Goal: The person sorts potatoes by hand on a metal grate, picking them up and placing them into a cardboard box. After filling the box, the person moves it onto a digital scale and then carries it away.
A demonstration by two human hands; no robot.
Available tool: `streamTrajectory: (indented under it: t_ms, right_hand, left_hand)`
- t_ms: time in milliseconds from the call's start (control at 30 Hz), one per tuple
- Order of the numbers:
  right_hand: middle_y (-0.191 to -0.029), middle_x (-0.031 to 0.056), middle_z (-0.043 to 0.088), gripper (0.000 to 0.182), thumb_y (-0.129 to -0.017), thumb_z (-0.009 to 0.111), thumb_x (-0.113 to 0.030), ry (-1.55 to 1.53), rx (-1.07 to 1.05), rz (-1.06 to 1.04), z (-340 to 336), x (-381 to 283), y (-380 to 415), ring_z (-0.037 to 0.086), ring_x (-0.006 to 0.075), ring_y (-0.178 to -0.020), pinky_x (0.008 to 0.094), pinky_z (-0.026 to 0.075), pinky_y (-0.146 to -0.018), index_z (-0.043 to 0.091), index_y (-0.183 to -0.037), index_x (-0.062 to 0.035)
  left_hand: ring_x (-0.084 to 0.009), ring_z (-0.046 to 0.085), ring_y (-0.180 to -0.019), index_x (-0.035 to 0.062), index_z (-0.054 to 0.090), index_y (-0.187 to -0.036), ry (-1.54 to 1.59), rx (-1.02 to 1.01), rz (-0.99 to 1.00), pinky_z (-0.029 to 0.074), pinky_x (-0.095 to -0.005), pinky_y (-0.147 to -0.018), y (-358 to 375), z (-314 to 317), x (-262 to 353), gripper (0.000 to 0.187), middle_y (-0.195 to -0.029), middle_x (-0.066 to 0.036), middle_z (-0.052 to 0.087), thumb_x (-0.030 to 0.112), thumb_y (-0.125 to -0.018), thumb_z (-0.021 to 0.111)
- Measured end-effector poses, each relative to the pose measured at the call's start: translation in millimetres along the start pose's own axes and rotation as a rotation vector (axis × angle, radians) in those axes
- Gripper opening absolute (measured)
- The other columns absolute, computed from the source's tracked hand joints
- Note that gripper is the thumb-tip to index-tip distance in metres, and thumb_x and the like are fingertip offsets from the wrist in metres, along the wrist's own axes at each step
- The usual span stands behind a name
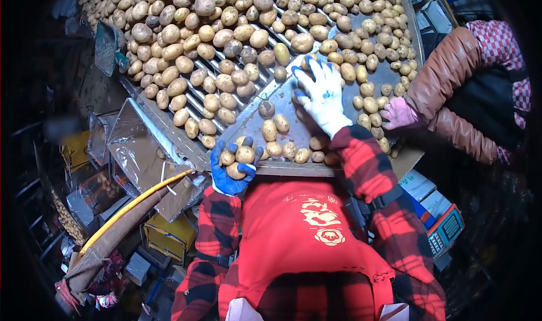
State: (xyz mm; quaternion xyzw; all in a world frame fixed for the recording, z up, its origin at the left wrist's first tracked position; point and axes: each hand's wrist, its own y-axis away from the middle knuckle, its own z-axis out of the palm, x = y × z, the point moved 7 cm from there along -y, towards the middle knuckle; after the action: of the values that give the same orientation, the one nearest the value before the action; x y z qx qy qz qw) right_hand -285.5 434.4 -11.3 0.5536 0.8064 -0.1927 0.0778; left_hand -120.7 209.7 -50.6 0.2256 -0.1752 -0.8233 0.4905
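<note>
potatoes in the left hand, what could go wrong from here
The left hand cups several potatoes at once right at the near edge of the metal tray; one could slip out and fall to the clutter below. The right hand is spread over loose potatoes near the rollers, so fingers might get nipped if these turn. A co-worker's pink-gloved hand works close by, so the two could collide.

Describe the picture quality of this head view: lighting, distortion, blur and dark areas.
Head view: strong fisheye bending, with black vignette corners; warm, bright light falls on the potatoes and sorting table; the left hand, holding potatoes, and the right hand, resting on the table, are sharp; the lower left clutter sits in dim shadow; a co-worker's gloved hand at right is slightly soft.
</note>
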Motion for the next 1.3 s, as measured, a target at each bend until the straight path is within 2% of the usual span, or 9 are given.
streamTrajectory:
  t_ms: [133, 267, 333, 600, 667, 800, 1000, 1133, 1300]
  right_hand:
    - [-0.101, 0.0102, 0.068, 0.041, -0.078, 0.075, -0.022, -0.058, -0.185, -0.126, -35, -43, 30, 0.062, 0.0333, -0.091, 0.0477, 0.044, -0.086, 0.065, -0.115, -0.0099]
    - [-0.085, 0.0074, 0.064, 0.025, -0.084, 0.066, -0.027, 0.266, -0.546, -0.145, 34, -88, 114, 0.063, 0.0288, -0.084, 0.0453, 0.043, -0.078, 0.062, -0.099, -0.0077]
    - [-0.086, 0.0065, 0.063, 0.031, -0.083, 0.067, -0.029, 0.515, -0.701, -0.137, 71, -97, 113, 0.061, 0.0287, -0.084, 0.0463, 0.042, -0.081, 0.06, -0.104, -0.0079]
    - [-0.106, 0.0207, 0.067, 0.044, -0.082, 0.069, -0.023, -0.512, -0.594, 0.022, -54, -125, 78, 0.066, 0.0395, -0.093, 0.0476, 0.052, -0.082, 0.062, -0.122, -0.0055]
    - [-0.122, 0.0215, 0.062, 0.048, -0.084, 0.067, -0.017, -0.35, -0.225, 0.013, -40, -90, 75, 0.064, 0.042, -0.098, 0.0468, 0.052, -0.085, 0.057, -0.128, -0.0018]
    - [-0.101, 0.017, 0.059, 0.055, -0.083, 0.064, -0.012, 0.122, -0.454, -0.095, 42, -72, 49, 0.061, 0.03, -0.087, 0.0419, 0.048, -0.075, 0.051, -0.135, 0.0003]
    - [-0.122, 0.0197, 0.061, 0.063, -0.083, 0.068, -0.025, -0.44, -0.446, 0.367, -13, -52, 39, 0.064, 0.038, -0.107, 0.0448, 0.051, -0.094, 0.051, -0.14, -0.0039]
    - [-0.135, 0.0219, 0.058, 0.055, -0.087, 0.066, -0.023, -0.54, -0.502, -0.137, -59, -107, 75, 0.06, 0.0383, -0.117, 0.046, 0.049, -0.1, 0.055, -0.138, -0.0053]
    - [-0.129, 0.016, 0.063, 0.04, -0.085, 0.062, -0.012, -0.279, -0.436, -0.106, -60, -70, 102, 0.066, 0.0327, -0.096, 0.0445, 0.052, -0.079, 0.064, -0.125, -0.0077]
  left_hand:
    - [-0.0457, 0.056, -0.124, 0.0111, 0.063, -0.087, -0.096, 0.084, -0.06, 0.047, -0.029, -0.062, 30, -23, -1, 0.04, -0.13, -0.014, 0.063, 0.048, -0.1, 0.054]
    - [-0.0483, 0.06, -0.118, 0.0082, 0.068, -0.117, -0.533, 0.118, -0.102, 0.055, -0.0368, -0.064, 50, -22, -13, 0.043, -0.124, -0.016, 0.065, 0.045, -0.1, 0.053]
    - [-0.0439, 0.063, -0.117, 0.0015, 0.058, -0.134, -0.327, 0.007, -0.308, 0.059, -0.035, -0.069, 45, -34, -31, 0.053, -0.123, -0.019, 0.066, 0.042, -0.101, 0.051]
    - [-0.0436, 0.065, -0.111, 0.008, 0.039, -0.152, -0.569, 0.188, -0.393, 0.057, -0.0405, -0.076, 32, -48, -44, 0.061, -0.136, -0.022, 0.057, 0.04, -0.101, 0.049]
    - [-0.0452, 0.064, -0.111, 0.0087, 0.04, -0.151, -0.626, 0.031, -0.457, 0.056, -0.0428, -0.081, 25, -26, -44, 0.062, -0.139, -0.023, 0.055, 0.041, -0.099, 0.052]
    - [-0.0498, 0.064, -0.105, 0.007, 0.045, -0.147, -0.432, -0.101, -0.509, 0.053, -0.0509, -0.09, 30, -10, -53, 0.061, -0.128, -0.026, 0.06, 0.042, -0.098, 0.054]
    - [-0.0406, 0.055, -0.127, 0.006, 0.044, -0.148, -0.107, 0.054, -0.043, 0.053, -0.0592, -0.09, 16, -18, -26, 0.064, -0.152, -0.014, 0.046, 0.036, -0.094, 0.06]
    - [-0.0461, 0.058, -0.12, 0.0141, 0.042, -0.151, 0.047, -0.257, -0.317, 0.057, -0.0518, -0.083, -5, -20, -37, 0.064, -0.156, -0.017, 0.039, 0.037, -0.094, 0.058]
    - [-0.0423, 0.061, -0.117, 0.0123, 0.044, -0.15, -0.063, -0.354, -0.357, 0.059, -0.047, -0.08, 0, -28, -41, 0.063, -0.157, -0.02, 0.038, 0.042, -0.097, 0.054]
